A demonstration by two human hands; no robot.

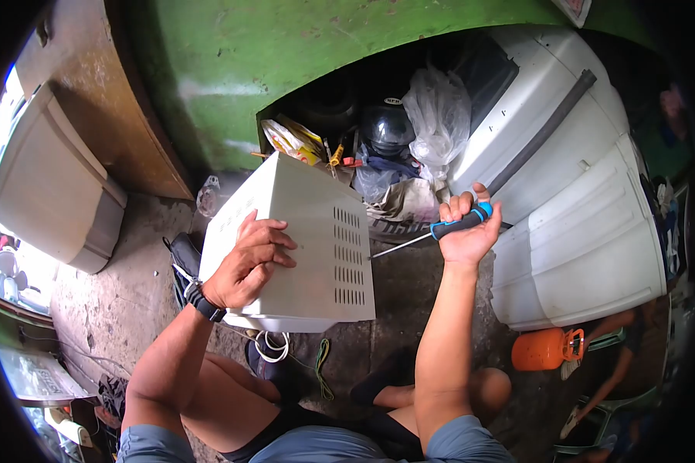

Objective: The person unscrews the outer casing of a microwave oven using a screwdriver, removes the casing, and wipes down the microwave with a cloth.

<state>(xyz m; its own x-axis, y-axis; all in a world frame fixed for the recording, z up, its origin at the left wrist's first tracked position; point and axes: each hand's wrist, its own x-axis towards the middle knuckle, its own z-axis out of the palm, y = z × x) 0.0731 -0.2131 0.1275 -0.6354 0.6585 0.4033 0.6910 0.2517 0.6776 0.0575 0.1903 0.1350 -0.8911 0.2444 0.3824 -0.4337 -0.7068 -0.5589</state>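
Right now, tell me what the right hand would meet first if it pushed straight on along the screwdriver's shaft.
The white box, at its edge beside the vent slots. The screwdriver in the right hand points there; whether its tip already touches is unclear.

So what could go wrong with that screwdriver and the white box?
The screwdriver points at the edge of the white box and might slip and scratch it. The left fingers rest on the box without gripping it, so it could shift if pushed. The white cord looped beside it might snag.
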